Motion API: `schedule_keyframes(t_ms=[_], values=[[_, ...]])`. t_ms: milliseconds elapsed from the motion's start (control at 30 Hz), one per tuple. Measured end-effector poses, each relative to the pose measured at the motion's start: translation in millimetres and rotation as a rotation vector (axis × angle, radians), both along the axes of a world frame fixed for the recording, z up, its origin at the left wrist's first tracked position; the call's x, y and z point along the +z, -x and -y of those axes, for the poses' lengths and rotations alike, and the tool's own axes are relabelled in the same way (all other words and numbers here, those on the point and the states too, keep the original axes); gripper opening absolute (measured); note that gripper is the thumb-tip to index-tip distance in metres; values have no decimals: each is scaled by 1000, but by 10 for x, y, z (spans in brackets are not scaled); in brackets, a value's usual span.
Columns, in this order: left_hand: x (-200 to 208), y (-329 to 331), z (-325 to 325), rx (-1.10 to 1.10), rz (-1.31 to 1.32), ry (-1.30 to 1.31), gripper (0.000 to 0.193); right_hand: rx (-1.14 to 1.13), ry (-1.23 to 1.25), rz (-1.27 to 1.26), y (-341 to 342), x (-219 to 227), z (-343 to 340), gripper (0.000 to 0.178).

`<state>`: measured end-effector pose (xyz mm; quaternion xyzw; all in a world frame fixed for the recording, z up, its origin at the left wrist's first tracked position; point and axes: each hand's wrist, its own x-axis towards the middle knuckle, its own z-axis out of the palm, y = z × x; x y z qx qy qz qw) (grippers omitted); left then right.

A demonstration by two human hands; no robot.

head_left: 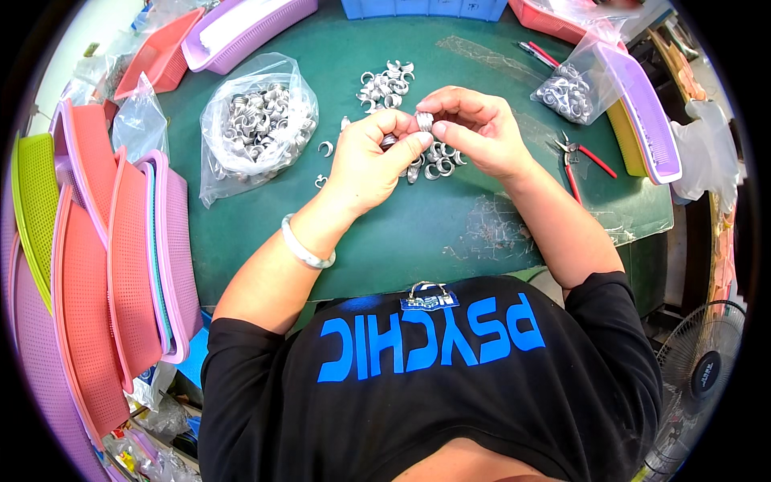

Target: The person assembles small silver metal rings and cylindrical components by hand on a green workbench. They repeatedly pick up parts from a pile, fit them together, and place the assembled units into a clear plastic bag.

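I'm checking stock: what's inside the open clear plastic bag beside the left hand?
The bag holds many small silvery curved metal pieces; the top ones cover whatever's beneath.

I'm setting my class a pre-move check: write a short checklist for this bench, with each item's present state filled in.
1. Small metal piece held: ok, between left hand and right hand.
2. Red-handled pliers clear of the hands: ok, lying apart, beyond the right forearm.
3. Loose pieces gathered together: not ok, clustered and scattered around the hands.
4. Large clear bag on the table: ok, at the left, with many pieces inside.
5. Held piece free of flaws: cannot tell, too small.
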<state>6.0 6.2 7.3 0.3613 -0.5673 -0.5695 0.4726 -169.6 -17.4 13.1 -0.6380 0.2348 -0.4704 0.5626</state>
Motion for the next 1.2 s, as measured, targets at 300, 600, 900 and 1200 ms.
schedule_keyframes(t_ms=[300, 600, 900, 1200], values=[[-32, 5, 7, 25, 4, 53, 10, -20, 95, -36, -2, -1, 13, 22], [48, -31, -5, -5, -49, -98, 14, -49, 234, -80, -6, 10, 34, 24], [44, -19, -3, 20, -39, -95, 14, -67, 201, -59, -15, 12, 13, 31], [-37, -7, 30, 20, -66, -12, 14, -96, 290, -117, -4, 10, 34, 33]])
